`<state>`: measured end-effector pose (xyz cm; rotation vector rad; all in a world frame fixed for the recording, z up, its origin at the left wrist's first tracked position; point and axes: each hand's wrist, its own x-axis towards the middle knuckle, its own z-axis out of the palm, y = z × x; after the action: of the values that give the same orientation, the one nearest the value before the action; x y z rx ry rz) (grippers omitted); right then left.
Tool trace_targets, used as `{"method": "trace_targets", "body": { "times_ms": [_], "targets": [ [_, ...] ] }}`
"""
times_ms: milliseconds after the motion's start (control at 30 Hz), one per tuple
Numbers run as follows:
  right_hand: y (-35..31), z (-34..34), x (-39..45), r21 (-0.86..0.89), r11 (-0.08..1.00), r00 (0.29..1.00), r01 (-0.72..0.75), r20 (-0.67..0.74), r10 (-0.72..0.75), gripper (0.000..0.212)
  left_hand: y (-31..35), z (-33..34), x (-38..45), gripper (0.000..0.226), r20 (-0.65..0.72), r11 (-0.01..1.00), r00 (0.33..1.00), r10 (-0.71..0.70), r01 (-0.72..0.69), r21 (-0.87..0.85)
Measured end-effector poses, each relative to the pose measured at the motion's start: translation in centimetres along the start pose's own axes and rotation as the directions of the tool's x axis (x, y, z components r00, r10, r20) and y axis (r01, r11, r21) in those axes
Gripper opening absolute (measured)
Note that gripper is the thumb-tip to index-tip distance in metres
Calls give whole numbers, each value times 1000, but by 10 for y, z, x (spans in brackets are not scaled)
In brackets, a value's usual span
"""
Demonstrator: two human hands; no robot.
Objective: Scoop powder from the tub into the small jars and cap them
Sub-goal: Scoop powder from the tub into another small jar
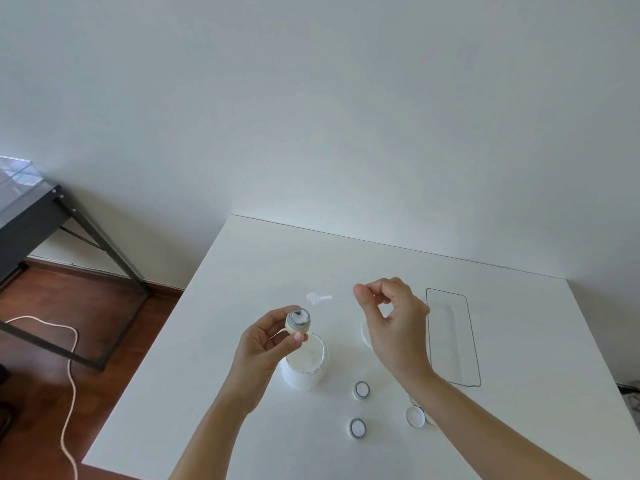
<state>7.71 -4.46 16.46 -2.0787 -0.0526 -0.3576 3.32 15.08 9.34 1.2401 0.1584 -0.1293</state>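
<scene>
No text, label, brand, number or sign can be read on anything in view.

Plain pale wall [311, 98] filling the upper half. White table [242, 289] at five o'clock. Glass-topped black desk [31, 209] at nine o'clock, over reddish wood floor [41, 393], pale cord [71, 375] trailing across it.
</scene>
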Motion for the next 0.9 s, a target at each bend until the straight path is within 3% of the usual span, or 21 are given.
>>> {"method": "trace_targets", "body": {
  "times_ms": [100, 167, 267, 367, 467, 567, 700, 800, 900],
  "targets": [
    [12, 5, 6, -15, 988, 986, -154, 64, 155, 27, -3, -5, -2, 44, -52, 1000, 999, 10, -10, 5],
    [24, 14, 7, -143, 980, 978, -139, 136, 158, 26, -4, -11, -4, 42, -89, 1000, 996, 12, -12, -2],
    [40, 35, 3, -381, 925, 950, 11, 292, 109, 24, -7, -21, -11, 40, -127, 1000, 992, 3, -5, -18],
    [53, 63, -2, -544, 799, 892, 255, 452, 22, 24, -10, -28, -18, 43, -143, 1000, 990, -11, 8, -21],
    [62, 87, -6, -611, 665, 828, 430, 560, -21, 25, -11, -31, -22, 42, -138, 1000, 990, -17, 15, -15],
    [68, 101, -11, -644, 593, 779, 484, 626, 44, 24, -12, -35, -23, 42, -129, 1000, 991, -19, 17, -17],
    [70, 100, -13, -645, 681, 786, 346, 596, 166, 26, -13, -37, -21, 41, -120, 999, 992, -23, 18, -39],
    [67, 86, -6, -623, 778, 826, 74, 475, 302, 39, -13, -35, -19, 49, -146, 997, 989, -32, 21, -76],
    [65, 69, 2, -551, 811, 800, -198, 387, 458, 46, -14, -34, -17, 44, -147, 998, 989, -31, 21, -63]
  ]
}}
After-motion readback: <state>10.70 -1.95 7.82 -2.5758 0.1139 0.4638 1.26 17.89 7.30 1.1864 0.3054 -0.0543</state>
